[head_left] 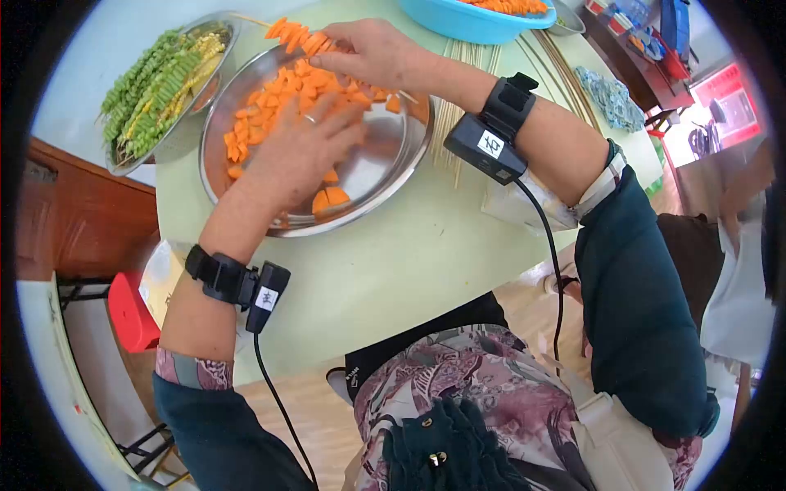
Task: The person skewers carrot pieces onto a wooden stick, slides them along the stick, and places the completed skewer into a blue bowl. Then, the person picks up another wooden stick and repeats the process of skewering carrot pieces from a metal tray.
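Observation:
A round steel basin [385, 185] on the pale green table holds many orange carrot pieces [260, 114]. Over its far rim, my right hand [364, 56] is closed around a skewer of carrot slices [293, 36], whose bare stick tip points to the upper left. My left hand [307, 147] is over the carrot pieces inside the basin, fingers spread and slightly blurred, with a ring on one finger. Whether its fingertips touch the pieces is hard to see. Larger carrot chunks [330, 199] lie near the basin's front edge.
An oval steel tray [177, 139] of green and yellow skewered vegetables [164, 90] stands at the left. Behind is a blue basin [467, 24] with carrot. Bare wooden skewers [452, 114] and a patterned cloth [610, 98] lie to the right. Part of another person [741, 245] shows at far right.

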Available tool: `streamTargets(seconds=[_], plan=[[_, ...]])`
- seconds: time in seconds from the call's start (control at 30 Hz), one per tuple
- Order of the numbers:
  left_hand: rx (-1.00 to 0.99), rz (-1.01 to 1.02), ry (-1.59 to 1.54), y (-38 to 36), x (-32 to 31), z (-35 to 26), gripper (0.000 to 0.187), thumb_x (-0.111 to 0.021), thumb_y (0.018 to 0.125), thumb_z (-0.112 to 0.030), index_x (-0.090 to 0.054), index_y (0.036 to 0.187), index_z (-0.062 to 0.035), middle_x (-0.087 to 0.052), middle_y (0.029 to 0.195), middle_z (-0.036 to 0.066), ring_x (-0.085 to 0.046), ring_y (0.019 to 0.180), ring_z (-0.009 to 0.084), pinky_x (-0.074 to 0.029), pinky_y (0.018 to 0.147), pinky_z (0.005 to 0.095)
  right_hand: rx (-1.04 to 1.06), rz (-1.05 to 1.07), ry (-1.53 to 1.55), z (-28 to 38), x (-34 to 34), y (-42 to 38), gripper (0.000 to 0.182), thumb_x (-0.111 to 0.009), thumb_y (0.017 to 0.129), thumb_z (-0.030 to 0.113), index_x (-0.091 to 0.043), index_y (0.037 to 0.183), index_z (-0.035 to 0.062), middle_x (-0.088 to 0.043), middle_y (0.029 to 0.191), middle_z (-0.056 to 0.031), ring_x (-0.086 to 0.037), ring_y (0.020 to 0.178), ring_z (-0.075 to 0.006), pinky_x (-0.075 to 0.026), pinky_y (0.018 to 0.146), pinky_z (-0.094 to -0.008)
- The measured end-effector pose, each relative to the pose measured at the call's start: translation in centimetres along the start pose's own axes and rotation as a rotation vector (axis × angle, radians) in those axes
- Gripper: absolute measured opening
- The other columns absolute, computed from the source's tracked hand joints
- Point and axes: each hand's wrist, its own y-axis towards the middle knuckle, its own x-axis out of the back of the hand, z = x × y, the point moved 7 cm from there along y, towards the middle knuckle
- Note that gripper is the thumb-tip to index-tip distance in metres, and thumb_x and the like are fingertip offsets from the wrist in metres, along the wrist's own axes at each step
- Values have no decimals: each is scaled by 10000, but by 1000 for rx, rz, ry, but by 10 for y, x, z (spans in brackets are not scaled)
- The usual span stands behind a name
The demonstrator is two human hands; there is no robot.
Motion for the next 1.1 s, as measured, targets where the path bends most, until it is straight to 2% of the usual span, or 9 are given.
streamTargets(seconds=[0.1,0.3,0.37,0.47,0.6,0.93,1.0,1.03,1.1], plan=[[243,94,274,-6,1,26,332,-570,782,-115,-524,1111,-114,-449,1292,96,-401,1217,274,-245,1030,474,-85,11,34,-9,4,0,334,-559,853,306,-553,832,-28,-600,607,-89,-558,447,-151,-451,437,-271],[352,-39,-63,-7,14,38,403,-596,741,-68,-521,1136,-102,-488,1236,106,-492,1100,292,-322,971,442,-109,-48,-47,-17,7,-1,329,-561,850,304,-551,847,-24,-607,618,-106,-583,490,-161,-478,473,-281],[202,34,-427,-2,8,25,490,-579,729,-28,-492,1201,-127,-470,1264,92,-447,1165,294,-325,977,440,-93,-52,-72,-18,6,0,327,-561,850,307,-553,849,-20,-608,621,-111,-586,496,-167,-480,480,-284],[-52,90,-217,5,6,-7,591,-559,714,7,-444,1268,-163,-422,1322,72,-367,1248,272,-309,999,435,-52,-61,-66,-17,2,-1,324,-563,850,310,-557,853,-13,-606,621,-116,-589,498,-176,-482,484,-287],[-124,178,-159,15,2,-24,657,-538,708,22,-395,1314,-186,-357,1383,35,-286,1306,252,-291,1011,455,14,-110,-42,-13,-1,0,313,-567,849,305,-563,861,-9,-592,602,-112,-579,472,-188,-471,465,-292],[327,308,225,-9,-7,41,429,-538,837,-177,-461,1257,-143,-387,1362,27,-345,1265,218,-247,1024,467,-106,16,51,-8,2,-4,322,-549,859,300,-547,850,-22,-583,587,-109,-565,439,-174,-464,444,-287],[385,296,235,-17,1,51,425,-557,820,-156,-480,1237,-135,-409,1343,38,-388,1229,221,-286,1000,450,-143,1,49,-7,4,-5,394,-544,822,350,-584,860,-40,-592,680,-209,-593,639,-333,-482,635,-401],[447,287,244,-22,6,59,421,-577,802,-135,-499,1216,-127,-432,1324,50,-432,1194,224,-325,977,434,-143,-5,55,-7,4,-4,394,-544,822,350,-584,860,-40,-592,680,-209,-593,639,-333,-482,635,-401],[472,215,152,-27,19,68,389,-599,778,-107,-541,1162,-109,-480,1266,66,-489,1115,232,-376,923,399,-103,16,15,-4,3,-4,330,-530,867,305,-537,892,-24,-585,592,-107,-567,436,-175,-472,444,-286]])
